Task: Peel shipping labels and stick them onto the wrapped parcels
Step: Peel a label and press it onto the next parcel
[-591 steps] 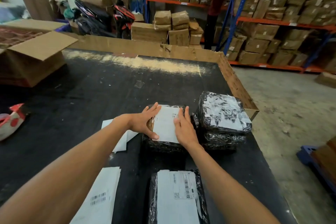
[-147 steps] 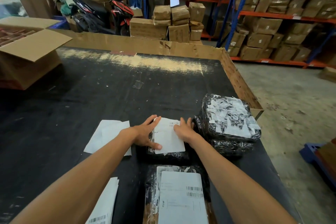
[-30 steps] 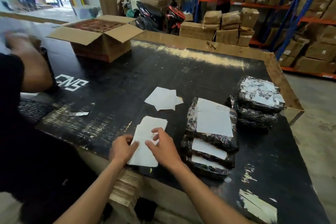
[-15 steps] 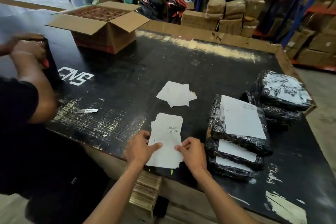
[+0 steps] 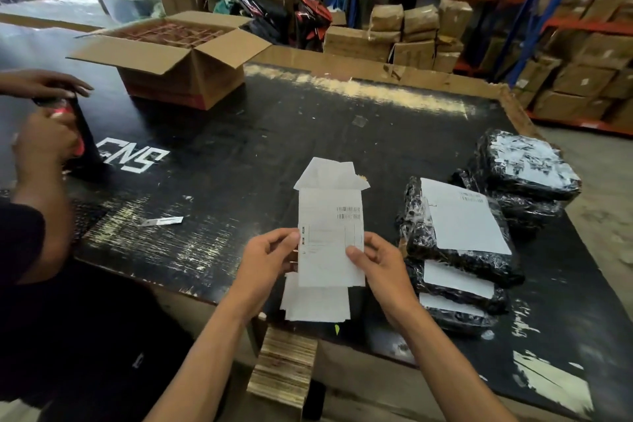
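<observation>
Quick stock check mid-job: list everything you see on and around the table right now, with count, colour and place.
shipping label: one, white, held up over the near table edge
label sheets: small pile, white, under the held label
backing papers: a few, white, mid-table
labelled parcels: stack of three, black wrap, right
other wrapped parcels: stack, black, far right
open carton: one, brown, far left
table: one, black
second person: left edge, handling a dark object
left hand: pinches label's left edge
right hand: pinches its right edge
</observation>
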